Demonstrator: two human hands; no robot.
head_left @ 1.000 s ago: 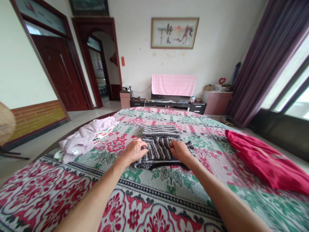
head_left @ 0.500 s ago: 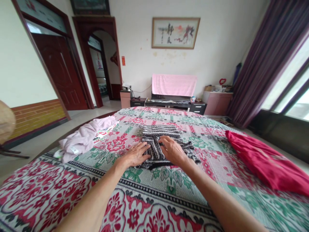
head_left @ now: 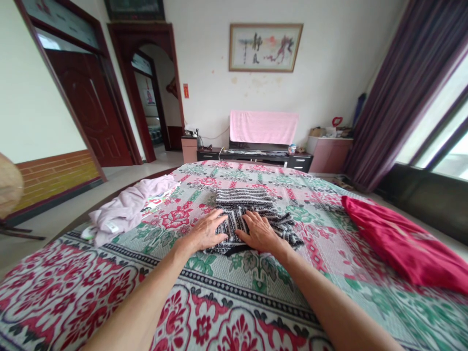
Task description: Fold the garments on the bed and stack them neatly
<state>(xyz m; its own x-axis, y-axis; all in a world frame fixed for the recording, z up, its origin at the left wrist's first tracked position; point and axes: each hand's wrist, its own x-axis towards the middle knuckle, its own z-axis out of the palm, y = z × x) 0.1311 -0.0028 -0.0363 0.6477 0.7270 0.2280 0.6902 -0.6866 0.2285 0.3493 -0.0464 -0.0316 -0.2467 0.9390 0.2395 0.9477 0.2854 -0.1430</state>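
Both hands flat, fingers spread: left hand (head_left: 205,233) and right hand (head_left: 259,233) press on the folded black-and-white striped knit garment (head_left: 245,214), mid-frame on the floral red-green bedspread (head_left: 219,302).

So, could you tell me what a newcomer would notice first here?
The left hand and right hand lie flat on a folded black-and-white striped garment mid-bed. The floral bedspread fills the foreground, with a red cloth on its right and a pale pink garment on its left.
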